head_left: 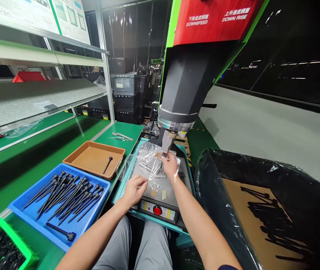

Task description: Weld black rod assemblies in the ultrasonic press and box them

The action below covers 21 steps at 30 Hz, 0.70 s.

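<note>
My right hand (171,165) reaches under the machine's metal horn (168,141), its fingers closed on a small black part (164,154); most of that part is hidden. Clear plastic film (148,152) hangs around the horn and over the metal fixture (145,166) on the press bed. My left hand (134,190) rests at the bed's front left, thumb and forefinger pinched together close to the film. Whether anything is between them cannot be seen. A red button (157,210) sits on the panel just below.
Left stand a blue tray (15,204) of several black knob-headed rods, a brown tray (78,159) with one rod (107,165), and a green bin (26,240) of black parts. Tools (122,136) lie behind. Right is a plastic-lined box (212,187) holding rods on cardboard. The press head (188,71) looms overhead.
</note>
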### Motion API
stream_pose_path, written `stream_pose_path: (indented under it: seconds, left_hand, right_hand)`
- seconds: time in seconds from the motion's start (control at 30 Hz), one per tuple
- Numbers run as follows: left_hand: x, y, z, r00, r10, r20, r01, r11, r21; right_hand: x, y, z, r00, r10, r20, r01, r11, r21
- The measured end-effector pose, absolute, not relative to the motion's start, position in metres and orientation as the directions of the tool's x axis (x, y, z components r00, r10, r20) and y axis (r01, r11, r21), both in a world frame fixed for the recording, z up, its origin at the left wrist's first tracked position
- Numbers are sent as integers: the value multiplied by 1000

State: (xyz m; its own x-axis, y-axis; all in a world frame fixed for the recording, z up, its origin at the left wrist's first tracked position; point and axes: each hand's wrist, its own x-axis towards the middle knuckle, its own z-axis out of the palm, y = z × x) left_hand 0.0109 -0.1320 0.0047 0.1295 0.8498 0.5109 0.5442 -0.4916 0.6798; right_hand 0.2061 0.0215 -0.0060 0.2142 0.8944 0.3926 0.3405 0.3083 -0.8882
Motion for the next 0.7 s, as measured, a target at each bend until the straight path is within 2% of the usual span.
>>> stream_pose_path:
  seconds: [0.43, 0.7]
  left_hand:
    - [11, -128, 2, 121, 866, 485, 517, -472, 714]
    - [8, -128, 2, 125, 874, 470, 533, -459, 711]
  right_hand:
    - [220, 33, 1, 101, 943, 317, 290, 277, -916]
    - [214, 42, -7, 166, 959, 229, 152, 204, -967]
